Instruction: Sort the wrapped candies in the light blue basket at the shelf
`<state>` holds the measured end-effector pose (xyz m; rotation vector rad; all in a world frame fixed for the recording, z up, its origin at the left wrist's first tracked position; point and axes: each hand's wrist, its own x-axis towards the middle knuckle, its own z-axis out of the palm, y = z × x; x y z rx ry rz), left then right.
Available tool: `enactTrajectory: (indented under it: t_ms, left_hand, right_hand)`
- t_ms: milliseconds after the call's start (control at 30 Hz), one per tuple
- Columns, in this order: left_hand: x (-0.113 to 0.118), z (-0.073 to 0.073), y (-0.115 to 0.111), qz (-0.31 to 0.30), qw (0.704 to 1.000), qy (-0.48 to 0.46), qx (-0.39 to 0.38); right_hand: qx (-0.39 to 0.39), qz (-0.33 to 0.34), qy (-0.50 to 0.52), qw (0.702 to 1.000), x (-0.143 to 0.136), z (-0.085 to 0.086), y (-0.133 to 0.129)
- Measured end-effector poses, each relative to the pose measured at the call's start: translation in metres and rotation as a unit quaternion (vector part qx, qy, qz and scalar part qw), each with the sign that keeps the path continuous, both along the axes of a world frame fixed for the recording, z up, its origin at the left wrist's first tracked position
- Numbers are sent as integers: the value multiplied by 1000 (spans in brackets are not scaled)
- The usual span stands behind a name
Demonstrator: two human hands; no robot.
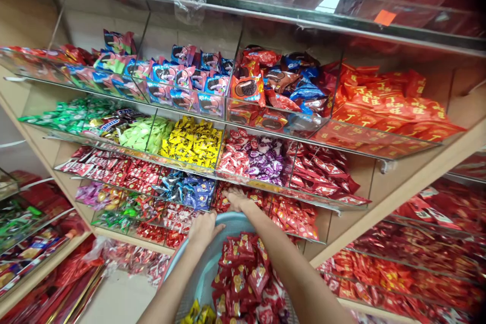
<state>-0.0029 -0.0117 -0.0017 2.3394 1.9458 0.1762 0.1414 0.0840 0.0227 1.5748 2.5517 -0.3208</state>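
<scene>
Basin (212, 258) nearest, heaped with red candy packets (246, 278); left hand (203, 228) clamps its rim. Right hand (236, 198) in shelf bin, grip seemingly closed, hard to tell. Keep basin tight under bin lip.

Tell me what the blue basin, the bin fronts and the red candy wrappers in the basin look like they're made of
The blue basin looks like matte moulded plastic: even pale colour, smooth rolled rim under the left hand. The bin fronts look like clear acrylic or glass: sweets show through, with glare. The red candy wrappers look like glossy plastic film or foil, crinkled and shiny.
</scene>
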Motion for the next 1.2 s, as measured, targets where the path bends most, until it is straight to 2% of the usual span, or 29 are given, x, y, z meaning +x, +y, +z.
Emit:
enactTrajectory:
  t_ms: [333, 567, 767, 933, 1067, 1200]
  left_hand:
    - [-1, -1, -1, -3, 1000, -8, 6]
    - [-1, 1, -3, 0, 1000, -7, -1]
    - [1, 6, -4, 4, 1000, 1, -7]
    - [2, 7, -3, 0, 1000, 0, -13]
    - [2, 5, -2, 2, 1000, -3, -15]
    - [2, 4, -1, 3, 1000, 7, -13]
  right_hand:
    - [-23, -15, 15, 1000, 0, -3, 1]
    - [-22, -58, 102, 993, 9, -11, 1]
    - [-27, -111, 241, 964, 18, -19, -2]
    - [-9, -169, 322, 931, 34, -7, -9]
    - [-10, -247, 305, 920, 57, 1, -11]
    - [8, -292, 234, 927, 69, 1, -11]
